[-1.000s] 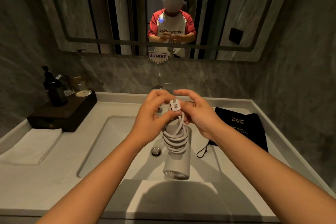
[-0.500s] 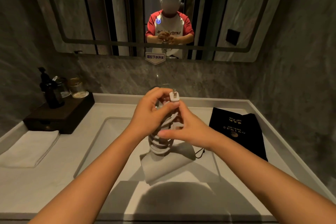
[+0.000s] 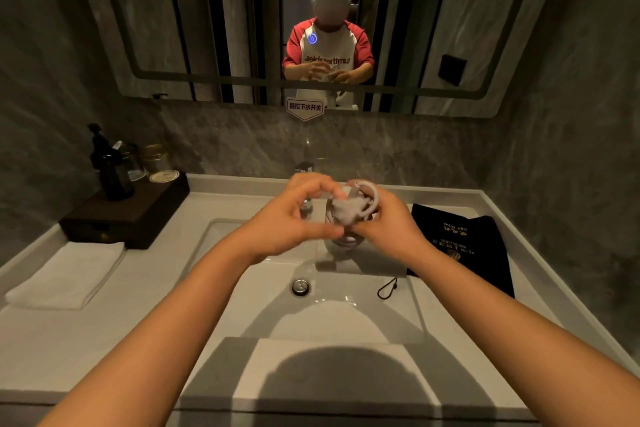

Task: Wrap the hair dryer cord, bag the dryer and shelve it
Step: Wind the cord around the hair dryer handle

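Dryer (image 3: 343, 239) with cord (image 3: 363, 204) between left hand (image 3: 287, 222) and right hand (image 3: 394, 225)

Two hands meet above the sink basin (image 3: 346, 319), the left hand (image 3: 291, 222) and right hand (image 3: 391, 229) on either side of a hair dryer (image 3: 341, 241) wound with cord (image 3: 349, 210). A drawstring bag (image 3: 467, 246) lies on the counter to the right. To the left, a folded towel (image 3: 65, 276) lies before a tray (image 3: 128, 215) bearing bottles (image 3: 110, 173) and jars (image 3: 157, 163). A mirror (image 3: 207, 28) hangs behind
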